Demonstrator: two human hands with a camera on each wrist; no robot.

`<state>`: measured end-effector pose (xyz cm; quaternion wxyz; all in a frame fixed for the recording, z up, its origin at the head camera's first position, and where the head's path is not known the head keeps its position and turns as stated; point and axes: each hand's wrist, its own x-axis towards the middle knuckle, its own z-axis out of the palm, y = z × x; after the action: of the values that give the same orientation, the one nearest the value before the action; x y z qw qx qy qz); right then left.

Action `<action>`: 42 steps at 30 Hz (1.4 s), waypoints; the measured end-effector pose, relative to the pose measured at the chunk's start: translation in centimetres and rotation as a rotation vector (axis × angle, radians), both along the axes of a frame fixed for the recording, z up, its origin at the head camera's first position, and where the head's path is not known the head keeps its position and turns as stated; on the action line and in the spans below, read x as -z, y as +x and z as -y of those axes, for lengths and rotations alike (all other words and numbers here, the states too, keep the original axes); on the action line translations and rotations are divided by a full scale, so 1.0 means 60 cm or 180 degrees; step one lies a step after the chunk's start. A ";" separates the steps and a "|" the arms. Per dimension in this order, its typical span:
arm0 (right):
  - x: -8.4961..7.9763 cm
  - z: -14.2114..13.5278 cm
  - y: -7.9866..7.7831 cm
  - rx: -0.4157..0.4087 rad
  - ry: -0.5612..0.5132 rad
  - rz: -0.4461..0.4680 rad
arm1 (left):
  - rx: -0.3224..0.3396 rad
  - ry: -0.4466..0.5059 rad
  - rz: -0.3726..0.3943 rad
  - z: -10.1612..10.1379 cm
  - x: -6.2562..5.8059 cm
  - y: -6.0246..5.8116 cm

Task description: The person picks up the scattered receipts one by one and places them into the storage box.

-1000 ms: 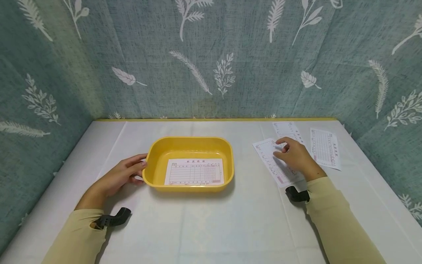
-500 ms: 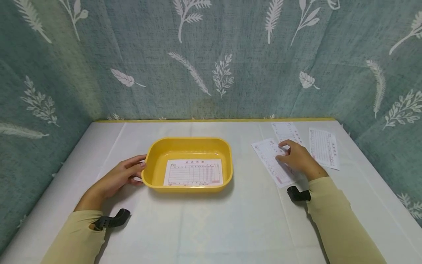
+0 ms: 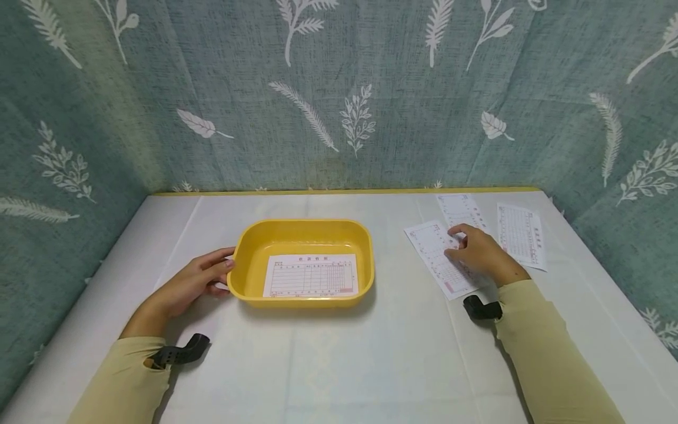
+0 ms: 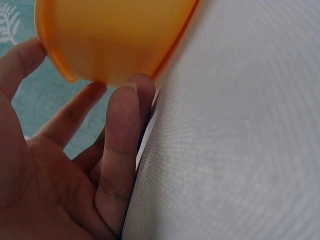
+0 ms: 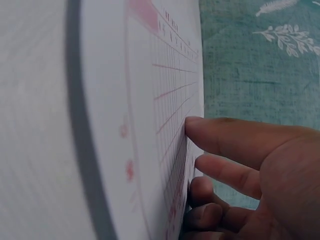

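My left hand (image 3: 193,282) rests its fingertips against the left end of a yellow plastic tray (image 3: 304,234). In the left wrist view, fingers (image 4: 122,120) touch the tray's outer wall (image 4: 115,45) without wrapping round it. A printed receipt form (image 3: 311,275) lies flat in the tray. On the right, my right hand (image 3: 479,254) is over another receipt form (image 3: 429,240) lying slanted on the table. The right wrist view has the thumb (image 5: 225,137) touching that form's printed face (image 5: 145,100), with the other fingers loosely bent and apart from the thumb.
A second loose form (image 3: 459,207) lies partly behind the right hand, and a third (image 3: 521,235) lies to its right. A white cloth (image 3: 328,365) covers the table. Green leaf-patterned fabric (image 3: 328,100) rises behind and at both sides.
My right hand has shifted slightly to the right and nearer over the slanted form, then stayed almost still. The left hand and tray hold their places.
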<state>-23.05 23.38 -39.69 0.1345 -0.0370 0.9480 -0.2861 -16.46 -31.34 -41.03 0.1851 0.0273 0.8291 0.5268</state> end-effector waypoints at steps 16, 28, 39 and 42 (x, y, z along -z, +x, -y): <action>0.002 -0.007 -0.008 -0.0016 -0.0128 0.0018 | 0.0032 0.0004 -0.0079 0.001 -0.005 -0.004; 0.013 -0.003 -0.003 0.0008 -0.0147 0.0024 | -0.0003 0.0021 -0.0026 0.003 0.003 0.004; 0.015 -0.005 -0.001 -0.0011 -0.0100 0.0042 | 0.0003 0.0026 -0.0015 -0.002 0.005 0.002; 0.015 -0.006 -0.002 -0.0020 -0.0077 -0.0003 | 0.0003 0.0038 -0.0029 -0.002 0.005 0.002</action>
<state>-23.17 23.77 -40.59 0.1345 -0.0419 0.9444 -0.2971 -16.33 -31.20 -41.34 0.1814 0.0311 0.8268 0.5316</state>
